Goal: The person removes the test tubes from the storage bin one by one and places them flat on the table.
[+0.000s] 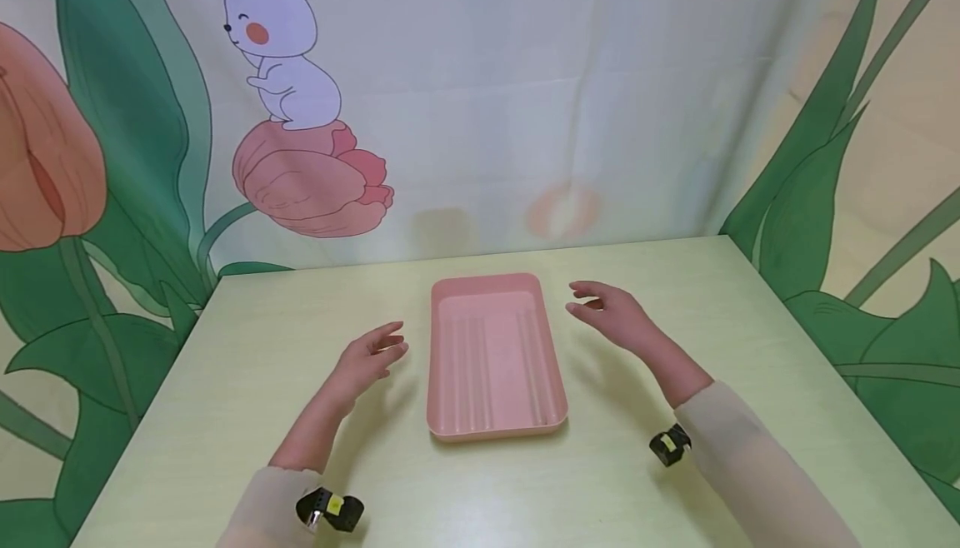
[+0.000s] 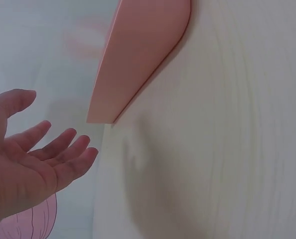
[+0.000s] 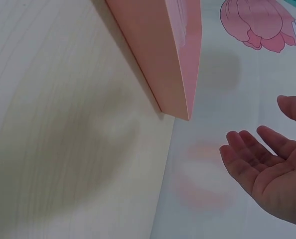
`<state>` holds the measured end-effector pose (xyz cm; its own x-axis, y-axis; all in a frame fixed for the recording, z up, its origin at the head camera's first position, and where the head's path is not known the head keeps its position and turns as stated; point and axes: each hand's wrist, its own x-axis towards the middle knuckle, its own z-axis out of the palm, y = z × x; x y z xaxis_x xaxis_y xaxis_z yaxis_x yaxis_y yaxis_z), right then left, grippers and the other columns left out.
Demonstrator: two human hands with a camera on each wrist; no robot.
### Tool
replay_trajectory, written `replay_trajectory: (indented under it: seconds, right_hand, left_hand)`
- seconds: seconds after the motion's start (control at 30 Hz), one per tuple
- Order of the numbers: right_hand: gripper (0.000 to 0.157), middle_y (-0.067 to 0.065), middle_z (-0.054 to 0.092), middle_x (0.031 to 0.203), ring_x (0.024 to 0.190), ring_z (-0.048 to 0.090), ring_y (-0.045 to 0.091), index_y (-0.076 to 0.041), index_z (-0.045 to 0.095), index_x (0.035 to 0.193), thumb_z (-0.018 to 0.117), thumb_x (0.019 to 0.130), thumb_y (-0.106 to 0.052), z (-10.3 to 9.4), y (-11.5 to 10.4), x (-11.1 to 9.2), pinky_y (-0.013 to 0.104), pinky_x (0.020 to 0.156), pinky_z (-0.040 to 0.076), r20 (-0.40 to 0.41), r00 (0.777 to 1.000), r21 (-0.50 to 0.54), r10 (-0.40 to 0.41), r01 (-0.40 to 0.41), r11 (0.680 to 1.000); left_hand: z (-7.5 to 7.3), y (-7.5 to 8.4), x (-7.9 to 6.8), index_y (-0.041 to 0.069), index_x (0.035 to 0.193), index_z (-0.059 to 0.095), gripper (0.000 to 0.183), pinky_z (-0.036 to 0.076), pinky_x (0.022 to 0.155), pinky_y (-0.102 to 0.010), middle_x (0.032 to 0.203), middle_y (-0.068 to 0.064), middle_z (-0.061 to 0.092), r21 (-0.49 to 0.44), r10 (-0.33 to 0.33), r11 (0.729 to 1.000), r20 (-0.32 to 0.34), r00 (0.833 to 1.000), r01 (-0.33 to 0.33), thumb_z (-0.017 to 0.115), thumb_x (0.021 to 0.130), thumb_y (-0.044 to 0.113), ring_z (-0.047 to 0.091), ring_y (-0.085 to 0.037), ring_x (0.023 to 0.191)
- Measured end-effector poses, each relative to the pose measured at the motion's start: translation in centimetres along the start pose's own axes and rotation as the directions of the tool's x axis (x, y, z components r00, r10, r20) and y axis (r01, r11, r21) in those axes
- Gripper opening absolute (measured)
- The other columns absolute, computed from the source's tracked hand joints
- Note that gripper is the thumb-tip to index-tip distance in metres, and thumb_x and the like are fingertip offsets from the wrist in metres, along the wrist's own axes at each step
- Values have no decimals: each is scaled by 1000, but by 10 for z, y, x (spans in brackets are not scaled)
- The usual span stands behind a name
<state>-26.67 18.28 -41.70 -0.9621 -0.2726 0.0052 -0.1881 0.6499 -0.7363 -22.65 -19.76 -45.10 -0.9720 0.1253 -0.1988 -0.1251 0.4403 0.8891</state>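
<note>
A pink rectangular tray (image 1: 504, 373) with rounded corners lies on the table, its long sides running away from me. Inside it, several see-through lengthwise strips (image 1: 471, 373) show on the left, and a narrower group (image 1: 531, 365) on the right. My left hand (image 1: 363, 366) hovers left of the tray, apart from it, fingers loosely bent and holding nothing. To the right, near the tray's far corner, my right hand (image 1: 611, 315) hangs in the air with relaxed fingers. Both wrist views show an empty palm beside the tray's outer wall (image 2: 138, 50).
The pale wood-grain table (image 1: 510, 490) extends around the tray. Behind it hangs a light curtain (image 1: 480, 98) printed with a rabbit and flowers. Small black cameras (image 1: 330, 509) sit at both sleeve cuffs.
</note>
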Motion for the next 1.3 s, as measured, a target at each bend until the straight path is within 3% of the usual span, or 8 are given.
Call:
replay_trajectory:
  seconds: [0.23, 0.43, 0.57, 0.7, 0.9, 1.03, 1.17, 1.3]
  right_hand:
    - [53, 27, 55, 148, 134, 55, 44, 3, 47, 150, 53, 106, -25, 2, -3, 6, 54, 109, 51, 63, 997, 71, 54, -59, 996]
    - [55, 28, 47, 155, 143, 47, 44, 5, 40, 153, 46, 108, -27, 3, -11, 9, 55, 116, 46, 172, 978, 217, 117, -154, 964]
    - [58, 27, 41, 160, 146, 43, 44, 4, 36, 155, 45, 108, -28, 5, -17, 10, 55, 119, 43, 238, 958, 271, 158, -222, 937]
    - [59, 24, 36, 164, 149, 40, 43, 3, 33, 157, 43, 108, -29, 8, -20, 11, 54, 120, 41, 293, 936, 297, 194, -282, 912]
    - [62, 26, 34, 164, 149, 39, 43, 5, 30, 158, 41, 109, -31, 12, -24, 12, 55, 119, 43, 339, 914, 334, 224, -339, 879]
    - [65, 27, 31, 165, 151, 36, 44, 3, 23, 160, 36, 110, -35, 13, -25, 15, 56, 121, 39, 395, 890, 405, 229, -392, 826]
    - [69, 27, 21, 169, 155, 27, 44, 3, 13, 162, 31, 110, -38, 14, -27, 18, 58, 125, 32, 445, 866, 484, 227, -446, 753]
    - [72, 28, 15, 170, 157, 21, 44, 5, 8, 162, 29, 110, -39, 15, -29, 19, 59, 127, 28, 474, 850, 512, 230, -478, 713]
  left_hand:
    - [3, -1, -4, 1, 159, 32, 59, 50, 113, -53, 158, -29, 42, -163, -62, 984, 38, 997, 68, 52, 106, 18, 48, -44, 143]
    - [4, -9, -6, 2, 160, 30, 61, 50, 113, -53, 160, -29, 39, -278, -94, 954, 87, 992, 115, 53, 106, 19, 48, -43, 143]
    - [6, -14, -9, -1, 159, 30, 62, 54, 109, -50, 159, -29, 40, -323, -92, 938, 118, 989, 125, 54, 105, 16, 61, -31, 130]
    - [9, -17, -11, -3, 159, 29, 63, 55, 107, -48, 159, -30, 39, -359, -74, 925, 154, 985, 126, 55, 103, 13, 66, -17, 119]
    - [14, -20, -11, -3, 159, 27, 64, 53, 109, -51, 161, -31, 35, -385, -68, 912, 192, 979, 139, 54, 103, 12, 66, -20, 123]
    - [16, -21, -13, -3, 159, 27, 64, 57, 104, -50, 161, -31, 34, -397, -78, 905, 204, 976, 155, 53, 103, 11, 64, -23, 127]
    - [19, -22, -15, -3, 159, 27, 64, 61, 96, -46, 161, -31, 34, -403, -90, 899, 215, 972, 173, 53, 102, 10, 60, -30, 132]
    - [21, -24, -15, -3, 159, 28, 63, 63, 93, -45, 161, -32, 34, -416, -99, 891, 213, 972, 182, 52, 102, 9, 61, -31, 131]
